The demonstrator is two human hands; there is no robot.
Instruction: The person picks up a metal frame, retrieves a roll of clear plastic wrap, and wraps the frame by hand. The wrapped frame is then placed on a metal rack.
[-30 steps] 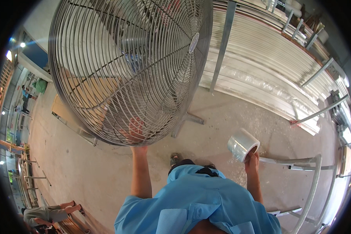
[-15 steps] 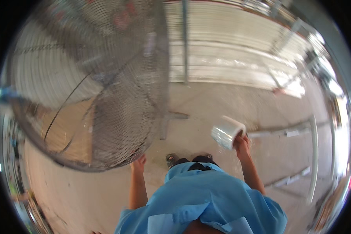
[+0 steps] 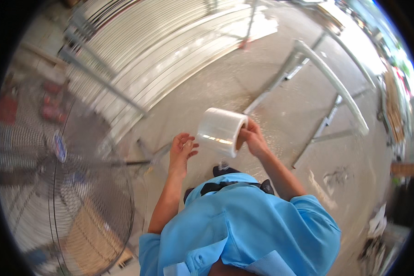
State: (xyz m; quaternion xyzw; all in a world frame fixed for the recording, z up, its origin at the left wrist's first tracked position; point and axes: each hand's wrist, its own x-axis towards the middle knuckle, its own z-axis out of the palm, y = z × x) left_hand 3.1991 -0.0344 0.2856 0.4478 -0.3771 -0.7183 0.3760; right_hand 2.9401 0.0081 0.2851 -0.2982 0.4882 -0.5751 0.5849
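A roll of clear stretch film point(image 3: 220, 130) is held in front of my body, its axis roughly level. My right hand point(image 3: 255, 138) grips it at the right end, with fingers in the core opening. Just left of the roll, my left hand point(image 3: 184, 151) is raised with its fingers apart and curled a little. Nothing shows in that hand, and a small gap separates it from the film.
A large caged floor fan point(image 3: 60, 184) stands close on the left. Long pale profiles point(image 3: 170, 69) lie stacked behind grey metal posts at the far left. A metal frame with a pale, wrapped-looking bar point(image 3: 336, 85) stands to the right on the concrete floor point(image 3: 225, 87).
My view has swung right, so the fan sits farther left and lower. The roll has come closer to my middle. My left hand has moved from beside the fan's rim toward the roll.
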